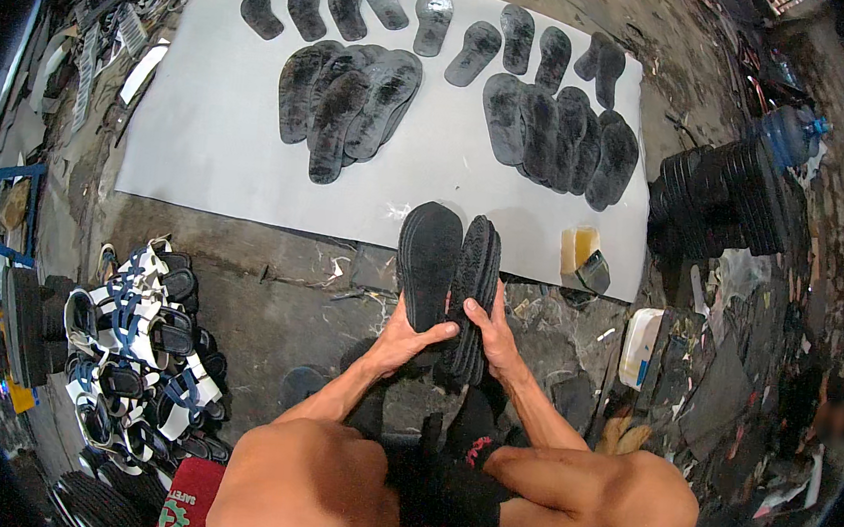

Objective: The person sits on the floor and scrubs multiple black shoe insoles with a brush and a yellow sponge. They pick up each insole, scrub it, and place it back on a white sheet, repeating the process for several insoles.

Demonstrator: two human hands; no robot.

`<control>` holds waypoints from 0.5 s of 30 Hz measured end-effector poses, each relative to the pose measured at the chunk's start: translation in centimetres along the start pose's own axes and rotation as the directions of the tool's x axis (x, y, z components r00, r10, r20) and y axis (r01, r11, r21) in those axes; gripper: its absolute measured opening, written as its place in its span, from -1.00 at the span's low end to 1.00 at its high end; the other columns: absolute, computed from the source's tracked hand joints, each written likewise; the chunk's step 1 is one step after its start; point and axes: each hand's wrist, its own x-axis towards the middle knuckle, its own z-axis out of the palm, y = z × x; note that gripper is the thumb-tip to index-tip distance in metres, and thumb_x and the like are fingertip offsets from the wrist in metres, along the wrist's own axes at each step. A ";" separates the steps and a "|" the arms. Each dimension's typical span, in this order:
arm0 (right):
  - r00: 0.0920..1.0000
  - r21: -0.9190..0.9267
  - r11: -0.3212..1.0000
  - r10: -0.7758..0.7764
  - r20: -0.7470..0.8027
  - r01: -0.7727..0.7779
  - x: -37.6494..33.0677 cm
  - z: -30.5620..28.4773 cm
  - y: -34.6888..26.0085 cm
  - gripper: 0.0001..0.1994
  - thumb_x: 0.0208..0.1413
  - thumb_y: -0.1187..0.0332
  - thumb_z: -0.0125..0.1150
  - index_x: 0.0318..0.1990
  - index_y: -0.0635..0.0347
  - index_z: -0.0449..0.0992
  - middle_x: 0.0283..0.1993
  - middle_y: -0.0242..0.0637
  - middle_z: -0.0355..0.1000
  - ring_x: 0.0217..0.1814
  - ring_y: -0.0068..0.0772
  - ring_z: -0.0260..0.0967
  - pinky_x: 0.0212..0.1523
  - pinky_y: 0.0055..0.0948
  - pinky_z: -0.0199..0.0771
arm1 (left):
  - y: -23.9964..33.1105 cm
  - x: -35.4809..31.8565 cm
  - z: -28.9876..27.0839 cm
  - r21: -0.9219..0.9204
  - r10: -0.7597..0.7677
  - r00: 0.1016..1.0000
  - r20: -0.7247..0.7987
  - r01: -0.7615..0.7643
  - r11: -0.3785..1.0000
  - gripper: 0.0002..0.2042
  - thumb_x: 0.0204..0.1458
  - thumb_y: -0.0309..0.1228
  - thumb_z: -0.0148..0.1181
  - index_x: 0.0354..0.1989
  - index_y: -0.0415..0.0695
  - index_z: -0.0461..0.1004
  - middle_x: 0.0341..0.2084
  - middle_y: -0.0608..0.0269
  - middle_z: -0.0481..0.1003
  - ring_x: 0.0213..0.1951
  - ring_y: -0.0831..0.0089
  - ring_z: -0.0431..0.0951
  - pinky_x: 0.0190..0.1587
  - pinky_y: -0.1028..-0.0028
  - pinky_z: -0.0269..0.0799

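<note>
Bent knees (617, 506) lie nearest; past them, before the white sheet (212, 135), the left hand (411, 341) clamps the left sole stack (429, 259) low down. Just beside, the right hand (498, 338) grips the edge-on right sole stack (478, 268), its fingers mostly hidden. Both seem light, firm yet bendable; squeezing all layers should prevent slipping. Long axes run away from the person, the left's broad end farthest.

Beyond the two held sole stacks (429, 264), an open lane runs up the white sheet (446, 155) between the left sole cluster (341, 101) and the right sole cluster (558, 145), ending at a row of soles (432, 25). Rightward, a yellowish container (578, 247) blocks low passage along the near edge; leftward, floor (250, 279) gives room up to a sandal heap (138, 349).
</note>
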 end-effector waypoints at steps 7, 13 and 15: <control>1.000 -0.001 1.000 0.022 -0.001 -0.022 -0.3 0.2 -0.5 -0.04 0.45 0.10 0.42 0.74 0.02 -0.15 0.58 -0.08 0.24 0.58 -0.14 0.25 0.58 -0.11 0.28 | -1.0 0.5 0.1 -0.090 -0.010 1.000 0.022 0.012 0.996 -0.07 0.09 -0.36 0.71 0.55 -0.16 0.17 0.35 0.12 0.48 0.36 0.29 0.51 0.43 0.21 0.47; 1.000 0.011 1.000 0.009 0.005 -0.010 -0.3 0.9 -0.8 -0.05 0.44 0.13 0.43 0.74 0.00 -0.14 0.54 -0.11 0.28 0.52 -0.19 0.31 0.52 -0.11 0.36 | -0.6 0.2 0.2 0.075 0.052 0.998 -0.035 -0.049 0.996 -0.08 0.07 -0.40 0.73 0.53 -0.15 0.20 0.32 0.14 0.50 0.32 0.28 0.54 0.40 0.19 0.51; 1.000 -0.028 0.999 -0.015 0.000 0.015 -0.3 0.8 -0.7 -0.05 0.44 0.13 0.43 0.74 0.01 -0.13 0.53 -0.12 0.29 0.50 -0.20 0.32 0.51 -0.11 0.37 | -1.1 0.4 0.2 0.101 0.092 0.995 -0.026 -0.089 0.991 -0.09 0.05 -0.38 0.74 0.51 -0.16 0.23 0.29 0.14 0.52 0.30 0.28 0.55 0.39 0.19 0.52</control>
